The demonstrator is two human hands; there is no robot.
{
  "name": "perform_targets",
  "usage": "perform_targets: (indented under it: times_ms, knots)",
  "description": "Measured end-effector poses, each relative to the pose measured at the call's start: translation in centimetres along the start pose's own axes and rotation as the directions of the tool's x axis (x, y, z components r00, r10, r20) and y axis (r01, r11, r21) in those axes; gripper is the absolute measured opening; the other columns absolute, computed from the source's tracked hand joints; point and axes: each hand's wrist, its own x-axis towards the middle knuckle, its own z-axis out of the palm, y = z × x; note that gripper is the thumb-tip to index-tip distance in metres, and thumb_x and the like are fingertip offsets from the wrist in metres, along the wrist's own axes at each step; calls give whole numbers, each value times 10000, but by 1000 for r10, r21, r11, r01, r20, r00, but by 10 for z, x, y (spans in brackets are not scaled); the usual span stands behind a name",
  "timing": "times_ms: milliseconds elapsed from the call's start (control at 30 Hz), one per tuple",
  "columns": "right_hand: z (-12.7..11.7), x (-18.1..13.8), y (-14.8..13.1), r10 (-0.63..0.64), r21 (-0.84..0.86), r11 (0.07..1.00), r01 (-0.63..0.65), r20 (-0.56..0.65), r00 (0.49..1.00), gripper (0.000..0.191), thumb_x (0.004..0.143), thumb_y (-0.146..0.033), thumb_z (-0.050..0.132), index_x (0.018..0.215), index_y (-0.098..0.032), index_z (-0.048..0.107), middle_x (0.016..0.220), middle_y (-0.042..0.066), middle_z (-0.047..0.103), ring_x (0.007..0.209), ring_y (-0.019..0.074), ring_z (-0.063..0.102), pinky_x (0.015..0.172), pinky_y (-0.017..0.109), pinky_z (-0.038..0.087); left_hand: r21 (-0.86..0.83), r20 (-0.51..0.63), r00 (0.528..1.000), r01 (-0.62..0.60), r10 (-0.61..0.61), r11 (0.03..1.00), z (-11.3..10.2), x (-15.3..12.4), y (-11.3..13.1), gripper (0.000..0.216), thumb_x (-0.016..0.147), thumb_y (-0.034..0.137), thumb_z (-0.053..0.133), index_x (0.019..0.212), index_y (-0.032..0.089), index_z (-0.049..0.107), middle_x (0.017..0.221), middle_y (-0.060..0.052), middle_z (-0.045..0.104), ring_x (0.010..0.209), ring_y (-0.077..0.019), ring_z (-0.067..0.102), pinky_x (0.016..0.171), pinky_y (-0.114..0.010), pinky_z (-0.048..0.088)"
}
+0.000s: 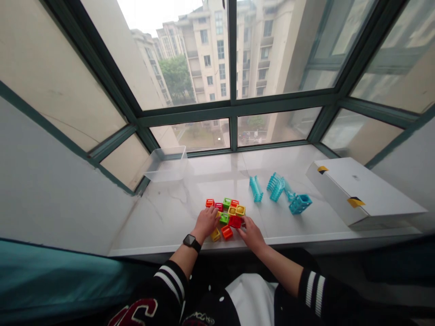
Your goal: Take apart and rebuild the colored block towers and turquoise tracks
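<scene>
A cluster of small coloured square blocks, orange, red, green and yellow, lies on the white marble window sill. My left hand, with a black watch on the wrist, rests at the cluster's left side with its fingers curled onto the blocks. At the right side, my right hand has its fingertips against a red block. An orange block and a yellow block lie between my hands. What either hand grips is too small to make out.
Turquoise ridged track pieces and a turquoise lattice cube lie to the right. A long white box sits at the far right. A clear plastic tub stands at the back left by the window.
</scene>
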Motion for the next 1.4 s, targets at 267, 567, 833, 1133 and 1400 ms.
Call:
perform_targets:
  times_ms: [267, 567, 833, 1133, 1400]
  knots:
    - [-4, -2, 9, 79, -66, 995, -77, 34, 996, 482, 873, -295, 706, 1332, -237, 569, 1163, 103, 711, 905, 250, 717, 853, 407, 608, -41, -93, 992, -91, 87, 995, -7, -16, -8, 470, 943, 361, 671, 1383, 237, 562, 1408, -138, 615, 1275, -317, 587, 1095, -490, 435]
    - [-45, 40, 20, -76, -19, 997, 75, -75, 994, 537, 889, -354, 643, 1401, -231, 538, 1343, 156, 612, 1082, 287, 678, 904, 484, 622, -368, -194, 964, 102, -184, 924, 9, -55, -16, 405, 971, 287, 599, 1367, 241, 532, 1296, -106, 673, 1200, -267, 661, 1063, -452, 539]
    - [-67, 57, 8, -189, -192, 966, 173, -69, 980, 541, 912, -316, 610, 1444, -240, 543, 1360, 143, 616, 1237, 315, 612, 1095, 530, 519, -371, -172, 976, 63, -135, 926, 2, -58, -16, 349, 963, 263, 618, 1310, 245, 583, 1245, -92, 688, 1158, -253, 678, 1031, -427, 562]
    - [-225, 69, 68, 150, -555, 739, -381, -416, 897, 521, 892, -373, 691, 1385, -210, 646, 1451, 215, 521, 1252, 400, 579, 1011, 516, 495, -370, -230, 950, 115, -211, 922, 10, -57, -10, 441, 966, 358, 625, 1378, 230, 538, 1330, -130, 647, 1238, -300, 624, 1086, -498, 522]
    - [-235, 41, 54, 114, -412, 897, -160, -134, 984, 344, 856, -307, 680, 1188, -225, 722, 1210, 122, 687, 1158, 308, 656, 1025, 416, 512, -402, -338, 906, 105, -254, 910, -29, -64, 32, 436, 1004, 381, 576, 1413, 240, 521, 1410, -153, 611, 1372, -332, 540, 1185, -552, 436]
